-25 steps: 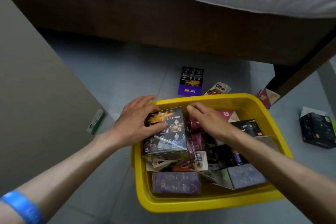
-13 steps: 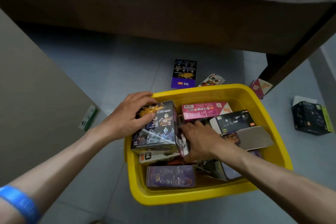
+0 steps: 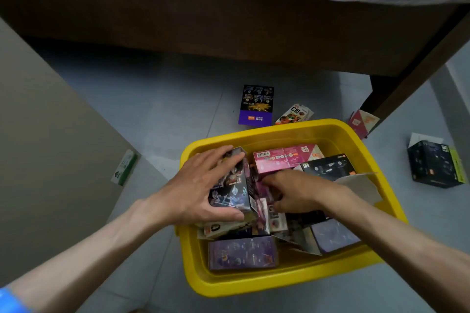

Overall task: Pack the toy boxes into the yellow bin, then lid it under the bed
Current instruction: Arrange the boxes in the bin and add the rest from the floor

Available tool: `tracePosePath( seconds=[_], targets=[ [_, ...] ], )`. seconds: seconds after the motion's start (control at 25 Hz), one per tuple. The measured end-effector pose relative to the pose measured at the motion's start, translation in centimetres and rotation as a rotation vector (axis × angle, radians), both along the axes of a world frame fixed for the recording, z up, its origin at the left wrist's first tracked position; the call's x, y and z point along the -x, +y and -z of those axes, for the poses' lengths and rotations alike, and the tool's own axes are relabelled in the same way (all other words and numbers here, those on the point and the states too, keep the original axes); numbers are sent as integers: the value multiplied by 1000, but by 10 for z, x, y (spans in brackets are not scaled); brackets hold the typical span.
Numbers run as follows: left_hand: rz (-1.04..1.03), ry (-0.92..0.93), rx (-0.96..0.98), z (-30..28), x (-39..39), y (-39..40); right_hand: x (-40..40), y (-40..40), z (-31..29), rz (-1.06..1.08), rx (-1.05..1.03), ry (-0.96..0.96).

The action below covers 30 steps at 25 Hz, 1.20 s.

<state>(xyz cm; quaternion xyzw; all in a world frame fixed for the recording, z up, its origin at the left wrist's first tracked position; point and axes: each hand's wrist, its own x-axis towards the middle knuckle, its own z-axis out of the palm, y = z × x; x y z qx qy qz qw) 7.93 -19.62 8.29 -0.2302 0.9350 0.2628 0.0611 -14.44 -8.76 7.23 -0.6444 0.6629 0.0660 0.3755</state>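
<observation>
Head view looks down on the yellow bin [image 3: 254, 284], which sits on the tiled floor [image 3: 157, 114] just in front of the bed frame [image 3: 203, 20]. Packing looks well along but unfinished: the bin is crowded with toy boxes, among them a pink box [image 3: 282, 159] and a black box [image 3: 328, 166] toward its far wall and a purple box [image 3: 243, 253] against its near wall. Several items lie outside the bin: a dark card with a purple band [image 3: 256, 105] and a small white packet [image 3: 295, 114] just beyond its far rim, a pink-and-cream box [image 3: 363, 122] by the bed leg [image 3: 376, 99], and a black-and-green box [image 3: 436, 164] well off to the bin's right. No lid is visible, so lidding and sliding the bin under the bed appear to remain. Over the bin's left side, the left hand [image 3: 201, 185] is spread wide, fingers and thumb wrapped around a dark hero-print box [image 3: 232, 185] that stands tilted on the pile. At the bin's middle, the right hand [image 3: 297, 193] curls down among the boxes, fingertips buried beside the hero-print box; whether it grips something or merely pushes things aside, I cannot tell.
</observation>
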Motion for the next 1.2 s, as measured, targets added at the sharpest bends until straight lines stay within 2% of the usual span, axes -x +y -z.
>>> tracePosePath(
  seconds=[0.08,0.16,0.2,0.28,0.36,0.44,0.52,0.68,0.76,0.88,0.96,1.04,1.2],
  targets=[
    [-1,-27,51,5,-3,4,6,-3,-10,252,43,-235],
    [-28,-2,108,4,1,10,-2,-5,-20,544,-27,-602],
    [-53,49,134,2,4,14,-10,-5,-24,603,-59,-695],
    [-70,219,174,-2,15,22,-17,-2,-28,644,13,-734],
    [14,344,193,-8,32,23,-9,0,-36,767,188,-733],
    [130,318,147,-16,51,17,10,8,-44,858,338,-642],
    [197,197,77,-22,67,9,33,19,-43,931,403,-600],
    [183,158,-36,-18,83,6,56,38,-36,1054,340,-830],
    [143,154,26,-12,90,12,64,32,-31,940,406,-698],
    [49,3,144,1,101,21,74,18,-26,546,425,-232],
    [4,-101,152,8,98,23,72,15,-20,452,271,-197],
    [1,-128,177,13,89,22,69,15,-14,423,122,-204],
    [31,-150,214,12,83,25,71,9,-14,295,43,-58]
  ],
)
